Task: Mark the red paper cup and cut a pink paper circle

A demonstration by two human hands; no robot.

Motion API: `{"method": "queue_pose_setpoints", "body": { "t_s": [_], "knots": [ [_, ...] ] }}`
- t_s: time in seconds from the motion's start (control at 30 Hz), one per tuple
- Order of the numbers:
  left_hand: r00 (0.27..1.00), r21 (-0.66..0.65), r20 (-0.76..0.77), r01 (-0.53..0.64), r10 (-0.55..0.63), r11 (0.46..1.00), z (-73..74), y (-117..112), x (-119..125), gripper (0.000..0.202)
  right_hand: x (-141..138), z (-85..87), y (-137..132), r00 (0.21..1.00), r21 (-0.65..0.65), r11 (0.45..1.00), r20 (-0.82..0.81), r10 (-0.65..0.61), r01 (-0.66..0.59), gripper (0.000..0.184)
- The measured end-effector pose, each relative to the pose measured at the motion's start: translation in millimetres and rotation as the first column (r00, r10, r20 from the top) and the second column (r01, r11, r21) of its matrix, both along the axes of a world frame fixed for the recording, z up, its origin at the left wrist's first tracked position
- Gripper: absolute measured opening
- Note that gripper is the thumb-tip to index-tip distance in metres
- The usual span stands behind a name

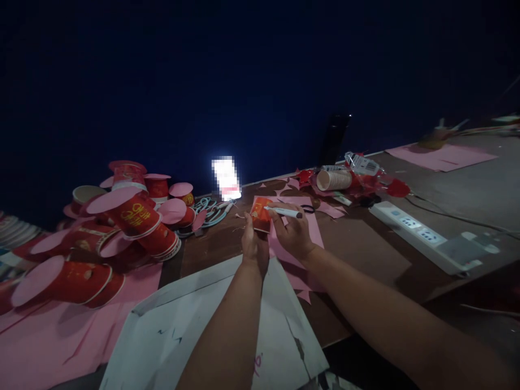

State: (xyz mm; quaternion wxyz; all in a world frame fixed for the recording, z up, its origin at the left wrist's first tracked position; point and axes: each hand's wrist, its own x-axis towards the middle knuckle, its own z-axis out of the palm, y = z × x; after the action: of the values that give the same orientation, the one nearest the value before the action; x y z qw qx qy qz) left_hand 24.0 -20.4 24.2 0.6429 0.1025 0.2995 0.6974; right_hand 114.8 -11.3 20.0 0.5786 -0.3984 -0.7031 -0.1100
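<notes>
Nearest, below the hands, a creased white sheet (195,319) lies under the left forearm, which covers part of its magenta writing; its lower edge is cut off. To the left of the hands, red paper cups (136,214) with pink discs on their ends are heaped on pink paper (44,346); many overlap, and the outermost are blurred and cropped.

The left hand (254,244) is curled around a red paper cup (261,208), thumb along its left side, the other fingers mostly hidden. The right hand (292,230) is closed in a writing grip on a white marker (286,212). The cup stands nearly upright in view, its long axis leaning slightly. The marker lies nearly level across it, tip leftward at the cup's printed face, dark end rightward; whether the tip touches cannot be told.

Right of the hands is a power strip (418,233) on the brown surface (361,244). Beyond them sit a coiled cable (215,211), a glowing, pixelated screen (226,176) and, to the right, stacked cups (335,180) beside crumpled plastic wrapping (363,165).
</notes>
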Motion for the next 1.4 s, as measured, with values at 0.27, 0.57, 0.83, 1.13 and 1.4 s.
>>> {"method": "queue_pose_setpoints", "body": {
  "t_s": [0.27,0.57,0.83,1.13,1.4],
  "knots": [
    [1.000,-0.003,0.025,0.003,-0.003,1.000,-0.8,1.0,-1.0,0.034,-1.6,1.8,-2.9,1.000,-0.029,1.000,-0.005,0.009,-0.010,0.010],
    [1.000,0.025,-0.020,0.008,-0.008,1.000,-5.8,1.7,-2.2,0.038,-2.4,1.4,-3.4,1.000,-0.027,0.999,-0.004,0.019,-0.019,0.008],
    [1.000,0.013,0.015,0.008,-0.009,1.000,-2.2,1.2,-1.8,0.035,-3.3,2.4,-4.2,1.000,-0.059,0.998,-0.005,0.022,-0.023,0.008],
    [0.999,0.040,0.035,0.037,-0.038,0.999,1.8,-0.4,-2.4,0.038,-4.6,5.6,-7.4,0.997,-0.051,0.997,-0.054,0.052,-0.055,0.011],
    [0.992,0.057,0.087,0.087,-0.091,0.995,1.4,4.1,-5.5,0.040,1.3,6.1,-2.1,0.979,-0.084,0.993,-0.193,0.066,-0.083,0.015]
  ]
}}
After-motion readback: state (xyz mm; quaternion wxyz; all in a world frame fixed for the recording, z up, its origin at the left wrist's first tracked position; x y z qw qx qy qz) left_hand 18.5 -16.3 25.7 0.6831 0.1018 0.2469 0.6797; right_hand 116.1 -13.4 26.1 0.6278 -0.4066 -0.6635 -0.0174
